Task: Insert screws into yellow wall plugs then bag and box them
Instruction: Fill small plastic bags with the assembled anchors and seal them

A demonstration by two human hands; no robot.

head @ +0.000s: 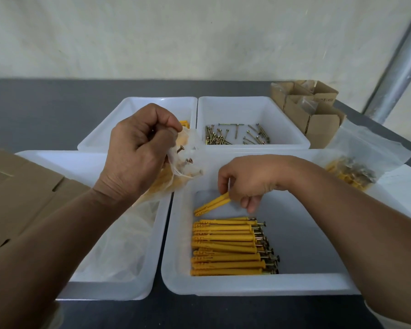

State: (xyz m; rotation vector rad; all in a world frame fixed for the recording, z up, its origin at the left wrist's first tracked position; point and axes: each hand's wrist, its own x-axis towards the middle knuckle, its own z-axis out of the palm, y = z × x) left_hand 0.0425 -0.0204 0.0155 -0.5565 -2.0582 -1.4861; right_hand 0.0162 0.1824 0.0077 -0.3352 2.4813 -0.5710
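Spillage is my main worry. My left hand (pixel 140 153) pinches the mouth of a clear plastic bag (pixel 184 162) between thumb and curled fingers, holding it above the seam where the white bins meet. Several yellow wall plugs with screws in them hang inside it, their heads toward the opening.

My right hand (pixel 247 184) is down in the front right white plastic bin (pixel 177 245). Its fingers are closed on what looks like a pair of assembled yellow plugs (pixel 211 204), held tilted above the neat row of assembled plugs (pixel 226 248) on the bin floor.

With only one hand on the bag, I judge its mouth to be narrow and slack. The ribbed tips could snag the film and fold it shut, and a push then might knock the bag out of my pinch. The pair is held near one end, so it could pivot and slip, landing on the row and scattering it.

Anything dropped at the bag would likely fall into the front left bin of empty plastic bags (pixel 119 233), where it hides easily, and the count goes wrong. If I tip the pieces head-down, a loose screw might slide out of its plug. I cannot tell how firmly the screws are seated. Sharp points already in the bag could also pierce the thin film if I squeeze.
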